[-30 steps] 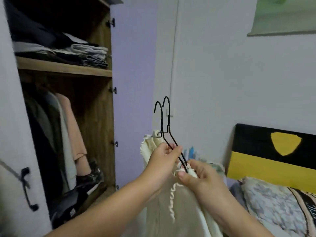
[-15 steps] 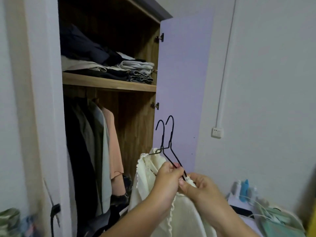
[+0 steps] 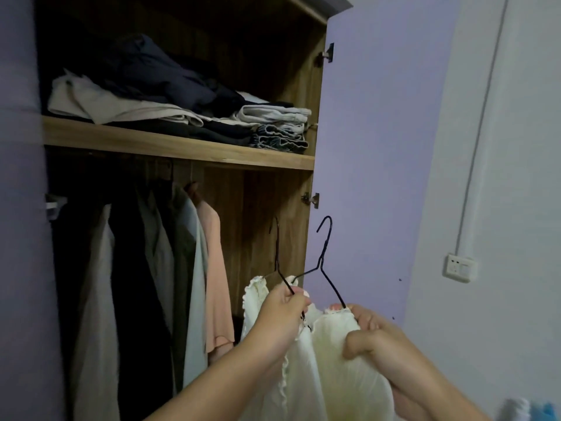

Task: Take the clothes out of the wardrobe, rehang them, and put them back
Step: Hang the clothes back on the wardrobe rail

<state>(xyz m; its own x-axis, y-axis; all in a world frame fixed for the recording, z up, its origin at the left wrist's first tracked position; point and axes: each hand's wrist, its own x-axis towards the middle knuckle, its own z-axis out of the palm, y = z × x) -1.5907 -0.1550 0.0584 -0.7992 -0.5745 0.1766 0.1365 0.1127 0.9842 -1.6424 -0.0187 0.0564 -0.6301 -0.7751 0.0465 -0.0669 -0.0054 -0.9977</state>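
A cream garment with ruffled trim [image 3: 331, 366] hangs from two black wire hangers in front of the open wooden wardrobe [image 3: 273, 189]. My left hand [image 3: 280, 317] grips the left hanger [image 3: 277, 256] and the cloth at its shoulder. My right hand [image 3: 368, 335] grips the right hanger [image 3: 324, 253] together with the cream cloth. The two hooks stand apart, pointing up beside the wardrobe's right side.
Several garments [image 3: 158, 268] hang on the rail inside the wardrobe, a peach one [image 3: 214, 275] rightmost. Folded clothes [image 3: 170, 107] lie on the shelf [image 3: 179, 145] above. The lilac door [image 3: 379, 147] stands open at the right, with a wall socket [image 3: 460, 268] beyond it.
The view has swung left and closer to the wardrobe. My hands have pulled the two hangers apart, so their hooks no longer sit side by side.
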